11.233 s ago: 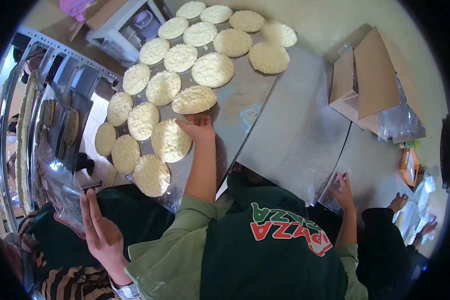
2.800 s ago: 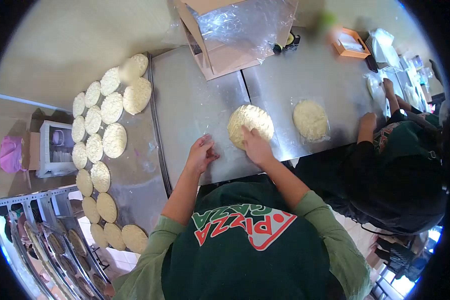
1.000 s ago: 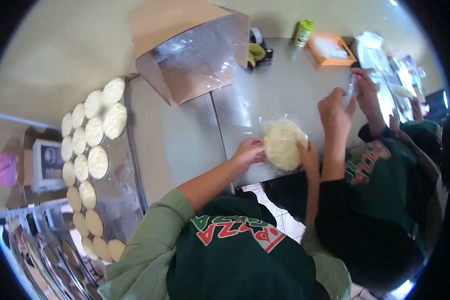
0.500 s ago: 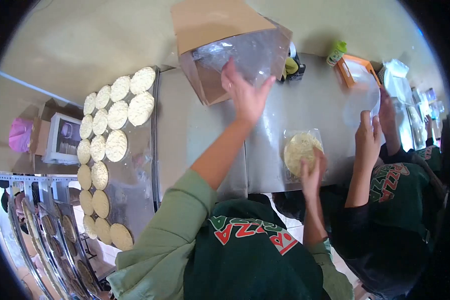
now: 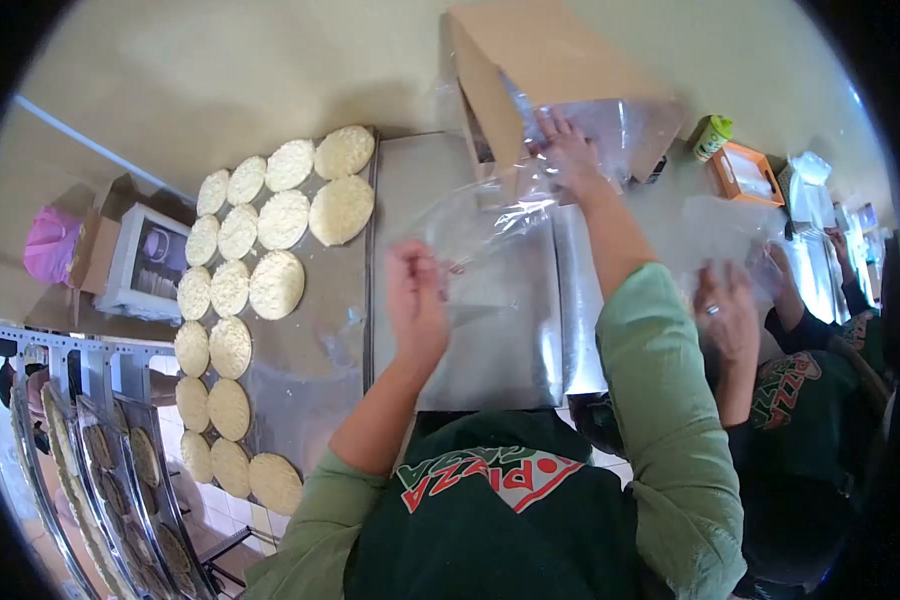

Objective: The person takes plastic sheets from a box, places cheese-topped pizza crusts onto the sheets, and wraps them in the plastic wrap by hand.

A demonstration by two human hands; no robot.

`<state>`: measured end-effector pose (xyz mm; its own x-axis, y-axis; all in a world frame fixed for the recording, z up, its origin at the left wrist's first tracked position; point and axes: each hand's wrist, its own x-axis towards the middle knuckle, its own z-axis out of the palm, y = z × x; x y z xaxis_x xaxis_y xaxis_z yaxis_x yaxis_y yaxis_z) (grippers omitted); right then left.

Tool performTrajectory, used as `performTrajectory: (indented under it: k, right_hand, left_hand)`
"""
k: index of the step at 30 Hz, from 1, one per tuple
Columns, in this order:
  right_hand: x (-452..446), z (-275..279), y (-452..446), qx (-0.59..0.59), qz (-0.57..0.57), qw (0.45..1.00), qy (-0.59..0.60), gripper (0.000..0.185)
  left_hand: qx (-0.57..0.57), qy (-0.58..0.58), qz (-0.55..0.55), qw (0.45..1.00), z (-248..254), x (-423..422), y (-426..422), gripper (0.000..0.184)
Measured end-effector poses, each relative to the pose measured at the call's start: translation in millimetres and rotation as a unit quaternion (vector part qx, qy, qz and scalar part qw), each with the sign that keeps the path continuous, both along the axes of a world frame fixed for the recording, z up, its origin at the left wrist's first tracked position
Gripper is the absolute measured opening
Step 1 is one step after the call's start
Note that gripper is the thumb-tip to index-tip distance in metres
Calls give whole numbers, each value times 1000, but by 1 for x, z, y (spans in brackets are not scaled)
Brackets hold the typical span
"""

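Observation:
My left hand [image 5: 417, 300] is over the steel worktop, its fingers curled and slightly blurred at the left end of a clear plastic bag [image 5: 485, 222]. My right hand [image 5: 572, 158] lies with spread fingers on the clear plastic at the mouth of a cardboard box [image 5: 550, 50]. The bag stretches between the two hands. Pale, flat dough rounds [image 5: 276, 284] stand in rows on the metal surface [image 5: 295, 370] to the left.
A co-worker's blurred hand [image 5: 728, 310] is to the right, near clear plastic. At the back right are a green-capped container [image 5: 713, 137] and an orange tray [image 5: 773, 190]. A metal rack [image 5: 90, 375] stands at lower left, below a white shelf unit [image 5: 120, 265].
My left hand has left the box and come down to the left with a bag. My right hand has moved from the bagged round to the box. The view has turned leftward.

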<state>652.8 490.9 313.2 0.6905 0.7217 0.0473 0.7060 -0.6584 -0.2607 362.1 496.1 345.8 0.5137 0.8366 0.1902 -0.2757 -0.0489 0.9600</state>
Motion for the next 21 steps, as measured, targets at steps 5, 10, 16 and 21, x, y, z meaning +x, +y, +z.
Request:
performTrajectory:
  k: [5, 10, 16, 21]
  right_hand:
    - [-30, 5, -21, 338, 54, 939, 21, 63]
    - [-156, 30, -97, 511, 103, 819, 239, 54]
    - [-178, 50, -147, 283, 128, 646, 697, 39]
    - [-175, 34, -154, 376, 43, 659, 651, 26]
  left_hand:
    - [-225, -114, -119, 960, 7, -73, 34, 11]
    - [-274, -64, -135, 950, -16, -96, 34, 15]
    - [-143, 100, -106, 979, -18, -83, 17, 15]
    - [180, 199, 154, 951, -25, -49, 10, 33]
